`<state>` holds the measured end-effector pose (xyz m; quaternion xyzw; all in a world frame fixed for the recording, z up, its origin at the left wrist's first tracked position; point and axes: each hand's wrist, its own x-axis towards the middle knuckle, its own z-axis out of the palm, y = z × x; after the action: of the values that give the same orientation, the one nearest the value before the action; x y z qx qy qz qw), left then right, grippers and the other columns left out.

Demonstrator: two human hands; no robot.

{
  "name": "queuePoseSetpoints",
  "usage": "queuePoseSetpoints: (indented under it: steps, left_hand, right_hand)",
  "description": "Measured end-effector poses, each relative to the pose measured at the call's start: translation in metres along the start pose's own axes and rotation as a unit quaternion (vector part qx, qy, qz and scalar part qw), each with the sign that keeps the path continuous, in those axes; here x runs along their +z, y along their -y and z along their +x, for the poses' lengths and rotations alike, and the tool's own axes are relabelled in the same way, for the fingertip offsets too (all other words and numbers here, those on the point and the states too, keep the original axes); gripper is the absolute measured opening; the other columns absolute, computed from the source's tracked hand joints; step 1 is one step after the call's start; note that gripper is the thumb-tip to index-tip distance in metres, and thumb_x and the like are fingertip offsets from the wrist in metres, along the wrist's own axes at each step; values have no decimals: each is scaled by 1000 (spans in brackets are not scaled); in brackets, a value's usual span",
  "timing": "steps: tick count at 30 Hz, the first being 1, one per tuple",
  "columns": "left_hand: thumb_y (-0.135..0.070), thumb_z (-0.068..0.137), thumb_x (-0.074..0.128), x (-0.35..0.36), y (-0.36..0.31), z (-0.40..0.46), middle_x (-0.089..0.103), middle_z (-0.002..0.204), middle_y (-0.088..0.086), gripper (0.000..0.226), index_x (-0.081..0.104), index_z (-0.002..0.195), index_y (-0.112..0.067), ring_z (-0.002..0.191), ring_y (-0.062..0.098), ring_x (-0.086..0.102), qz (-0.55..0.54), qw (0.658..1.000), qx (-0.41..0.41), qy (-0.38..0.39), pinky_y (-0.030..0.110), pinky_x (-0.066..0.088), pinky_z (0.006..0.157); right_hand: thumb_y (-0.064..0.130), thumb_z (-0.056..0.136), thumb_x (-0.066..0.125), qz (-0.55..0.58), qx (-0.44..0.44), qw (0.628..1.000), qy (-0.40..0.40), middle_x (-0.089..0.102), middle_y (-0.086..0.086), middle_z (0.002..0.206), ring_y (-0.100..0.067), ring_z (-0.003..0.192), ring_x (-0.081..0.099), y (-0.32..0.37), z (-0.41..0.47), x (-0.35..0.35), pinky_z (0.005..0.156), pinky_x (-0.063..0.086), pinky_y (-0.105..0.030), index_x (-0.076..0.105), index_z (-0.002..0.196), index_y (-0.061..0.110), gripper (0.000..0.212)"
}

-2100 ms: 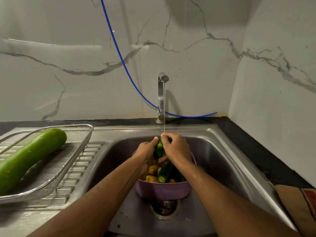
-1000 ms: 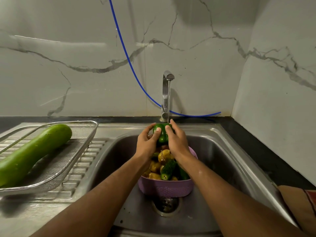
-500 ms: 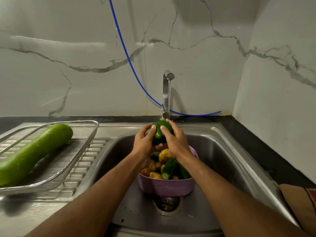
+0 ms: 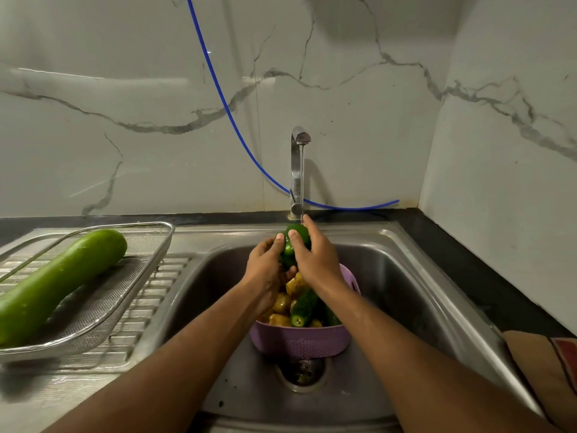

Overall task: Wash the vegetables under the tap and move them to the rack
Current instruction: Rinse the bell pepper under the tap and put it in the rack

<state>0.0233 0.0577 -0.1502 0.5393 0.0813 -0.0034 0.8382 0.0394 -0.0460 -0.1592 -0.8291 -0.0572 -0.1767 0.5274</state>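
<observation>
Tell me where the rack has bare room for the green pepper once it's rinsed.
The rack has bare mesh on its right half, between the long gourd and the rim nearest the sink. The gourd fills the left diagonal. Both hands, left hand and right hand, hold the green pepper above the crowded purple basket.

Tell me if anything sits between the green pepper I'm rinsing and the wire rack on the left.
Nothing visible blocks the way. Both hands hold the green pepper above the sink; the rack lies left. Inside it, a long green gourd fills the left part, leaving bare mesh nearer the sink.
</observation>
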Motion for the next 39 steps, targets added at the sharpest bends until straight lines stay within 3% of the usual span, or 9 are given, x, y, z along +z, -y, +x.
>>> queuePoseSetpoints:
  steps: [3, 12, 18, 20, 24, 28, 33, 35, 39]
  left_hand:
    - [-30, 104, 56, 4, 3, -1, 70, 116, 13, 30, 61, 131, -16, 87, 21, 72, -17, 1000, 1, -19, 24, 57, 57]
    - [-22, 101, 61, 6, 6, -2, 64, 119, 10, 33, 53, 133, -23, 74, 21, 77, -67, 997, 22, -44, 32, 60, 54]
    - [-21, 102, 60, 1, 3, 0, 63, 128, 15, 30, 57, 132, -20, 105, 30, 70, -11, 1000, 1, 15, 34, 62, 65]
    - [-19, 102, 59, -3, 2, 1, 62, 128, 12, 27, 57, 129, -23, 108, 30, 69, 61, 996, 50, 47, 35, 63, 70]
    - [-16, 100, 63, -9, 7, 5, 61, 130, 0, 37, 52, 132, -29, 120, 23, 64, 244, 943, 203, 98, 45, 61, 91]
    - [-9, 103, 56, -9, 9, 4, 58, 126, -12, 40, 47, 138, -27, 116, 10, 62, 266, 928, 220, 139, 26, 60, 85]
    - [-36, 112, 31, -4, 15, 3, 39, 158, -2, 49, 26, 160, -32, 144, 15, 37, 341, 917, 153, 142, 28, 35, 110]
    - [-43, 111, 30, 2, 13, 2, 46, 154, 1, 48, 36, 156, -31, 142, 20, 43, 325, 925, 155, 117, 36, 37, 114]
    - [-43, 111, 31, 19, -7, 13, 61, 130, 9, 45, 58, 139, -21, 116, 21, 59, 294, 950, 98, 50, 35, 53, 95]
  right_hand:
    - [42, 108, 46, 12, 28, 999, 12, 45, -4, 158, -23, 144, 45, 2, 1, 0, 113, 42, -36, 31, 161, 24, 58]
    - [43, 93, 72, -44, 1, 987, -152, 76, 8, 103, -7, 93, 69, 1, -6, 2, 70, 50, -18, 75, 118, 22, 33]
    - [41, 104, 56, 24, 33, 999, -31, 63, 8, 109, -10, 103, 63, -7, 1, 0, 82, 51, -22, 61, 133, 21, 35]
    - [46, 102, 57, 56, 48, 997, 1, 63, 8, 109, -8, 98, 62, -11, 3, -8, 77, 52, -19, 61, 129, 23, 36]
    - [54, 99, 58, 188, 159, 966, 75, 67, 0, 121, -21, 111, 65, -18, 5, -17, 93, 59, -47, 61, 134, 30, 42]
    - [48, 101, 57, 276, 212, 932, 104, 66, -6, 125, -26, 113, 64, -16, 6, -19, 87, 58, -47, 58, 135, 30, 39]
    - [48, 104, 52, 194, 191, 962, 21, 65, -5, 119, -22, 105, 64, -19, 4, -14, 92, 57, -45, 59, 126, 30, 29]
    - [48, 104, 52, 170, 165, 971, 10, 66, -5, 120, -25, 110, 64, -18, 3, -12, 95, 56, -45, 59, 127, 28, 31]
    - [45, 104, 52, 75, 54, 995, 26, 65, -2, 123, -23, 114, 64, -17, -2, -8, 95, 56, -40, 56, 135, 26, 36]
